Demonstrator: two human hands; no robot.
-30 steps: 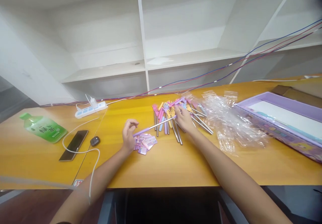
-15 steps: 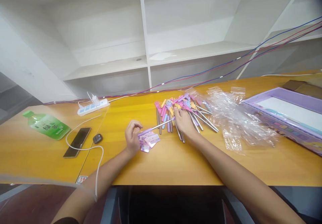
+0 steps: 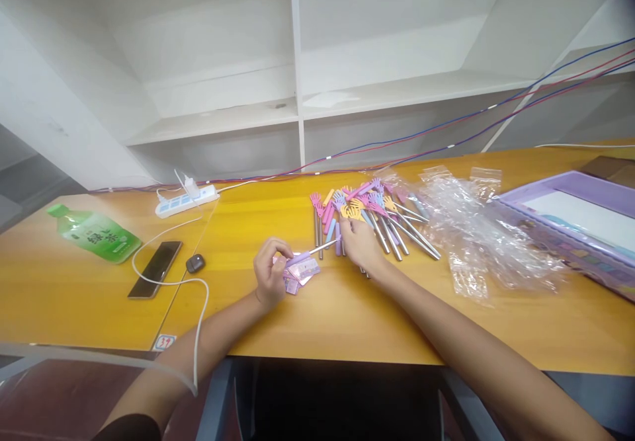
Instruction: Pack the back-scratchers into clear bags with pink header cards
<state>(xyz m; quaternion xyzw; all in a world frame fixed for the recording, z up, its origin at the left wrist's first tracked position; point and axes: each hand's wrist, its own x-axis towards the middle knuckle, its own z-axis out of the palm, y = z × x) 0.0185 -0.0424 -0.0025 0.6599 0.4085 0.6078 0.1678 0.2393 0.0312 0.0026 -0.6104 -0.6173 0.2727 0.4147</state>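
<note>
In the head view my left hand [image 3: 270, 272] is closed round the purple handle of a back scratcher [image 3: 323, 246], its thin metal rod drawn out to the right. My right hand [image 3: 361, 242] is closed at the rod's far end, where its fingers hide the scratcher's head. Beneath the handle lie several small pink-purple printed cards [image 3: 301, 272], partly covered by my left hand. Just beyond my right hand is a pile of back scratchers [image 3: 380, 206] with hand-shaped heads in pink, yellow, purple and blue and metal rods.
Clear plastic zip bags [image 3: 471, 229] lie right of the pile, beside a purple-edged box [image 3: 570, 193]. On the left are a green bottle [image 3: 96, 233], a phone [image 3: 155, 269], a small black case [image 3: 195, 264], a white cable [image 3: 206, 295] and a power strip [image 3: 186, 201].
The view has shifted slightly, so most things sit a little further right. Both hands keep hold of the same back scratcher, with my right fingers now covering its head end.
</note>
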